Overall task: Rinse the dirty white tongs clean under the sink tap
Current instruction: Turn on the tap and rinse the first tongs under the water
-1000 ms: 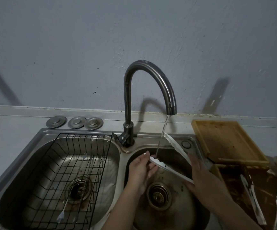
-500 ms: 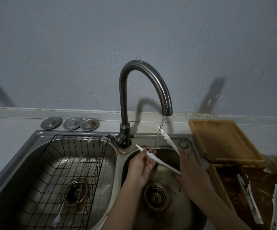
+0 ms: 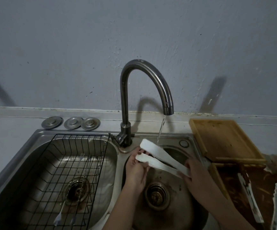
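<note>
Over the right basin of the steel double sink (image 3: 195, 147), the white plastic tongs (image 3: 163, 157) lie spread, right hand (image 3: 199, 175) closed on the hinge end, left hand (image 3: 137, 170) apparently pinching the lower blade, beside the curved metal tap's (image 3: 151, 80) running water (image 3: 161, 130).

a grey plaster wall (image 3: 101, 47), scuffed and speckled, is seen behind a pale counter (image 3: 10, 130). a grimy seam is seen where the two meet. the light is dim, and long shadows are cast on the wall. three metal discs (image 3: 70, 123) are laid by the wall, and a wooden board (image 3: 223, 138) at the right.
</note>
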Demonstrator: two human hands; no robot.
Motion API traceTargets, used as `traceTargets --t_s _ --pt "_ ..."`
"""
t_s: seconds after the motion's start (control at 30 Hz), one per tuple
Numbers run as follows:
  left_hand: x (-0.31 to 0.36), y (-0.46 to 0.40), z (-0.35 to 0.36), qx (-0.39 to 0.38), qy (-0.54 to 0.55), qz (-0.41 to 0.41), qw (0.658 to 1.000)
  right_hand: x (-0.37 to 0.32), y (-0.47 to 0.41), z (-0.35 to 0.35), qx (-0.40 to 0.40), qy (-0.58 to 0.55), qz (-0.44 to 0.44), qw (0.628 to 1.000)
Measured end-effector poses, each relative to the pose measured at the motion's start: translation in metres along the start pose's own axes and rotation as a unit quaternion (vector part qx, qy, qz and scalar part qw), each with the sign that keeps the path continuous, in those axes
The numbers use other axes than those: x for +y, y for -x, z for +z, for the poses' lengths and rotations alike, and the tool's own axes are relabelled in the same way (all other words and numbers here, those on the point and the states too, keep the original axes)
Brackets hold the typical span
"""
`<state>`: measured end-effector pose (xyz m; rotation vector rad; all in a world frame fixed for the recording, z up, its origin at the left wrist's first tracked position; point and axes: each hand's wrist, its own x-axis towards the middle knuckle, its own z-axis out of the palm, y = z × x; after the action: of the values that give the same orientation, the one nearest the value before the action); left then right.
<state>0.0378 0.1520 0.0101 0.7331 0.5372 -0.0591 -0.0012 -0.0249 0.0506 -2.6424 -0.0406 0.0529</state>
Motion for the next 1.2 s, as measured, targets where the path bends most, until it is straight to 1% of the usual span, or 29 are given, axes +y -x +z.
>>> traceTargets --t_s 0.07,0.17,0.27,0.37,0.57,0.73,0.93,1.2 --pt "-0.005 0.002 -0.004 -0.012 -0.050 -0.007 0.999 0.009 0.004 -0.007 -0.013 0.027 0.034 0.999" --pt "-0.015 0.004 -0.007 -0.028 -0.116 -0.019 0.993 0.022 0.008 -0.014 -0.026 0.034 0.080 0.996" --pt "-0.021 0.005 -0.003 -0.034 -0.142 -0.025 0.989 0.030 0.009 -0.019 -0.032 0.021 0.108 0.993" --pt "-0.020 0.005 0.002 -0.023 -0.158 -0.029 0.987 0.030 0.009 -0.022 -0.042 0.015 0.113 0.993" --pt "-0.019 0.004 -0.006 0.005 -0.154 -0.058 0.986 0.022 0.009 -0.023 -0.040 0.015 0.113 0.993" --pt "-0.020 0.002 -0.010 0.022 -0.127 -0.061 0.990 0.013 0.009 -0.023 -0.039 0.026 0.106 0.993" --pt "-0.020 0.001 -0.008 0.010 -0.121 -0.062 0.991 0.008 0.012 -0.027 -0.038 0.025 0.109 0.993" --pt "-0.024 0.002 -0.004 0.016 -0.114 -0.061 0.991 0.010 0.012 -0.025 -0.035 0.018 0.120 0.992"
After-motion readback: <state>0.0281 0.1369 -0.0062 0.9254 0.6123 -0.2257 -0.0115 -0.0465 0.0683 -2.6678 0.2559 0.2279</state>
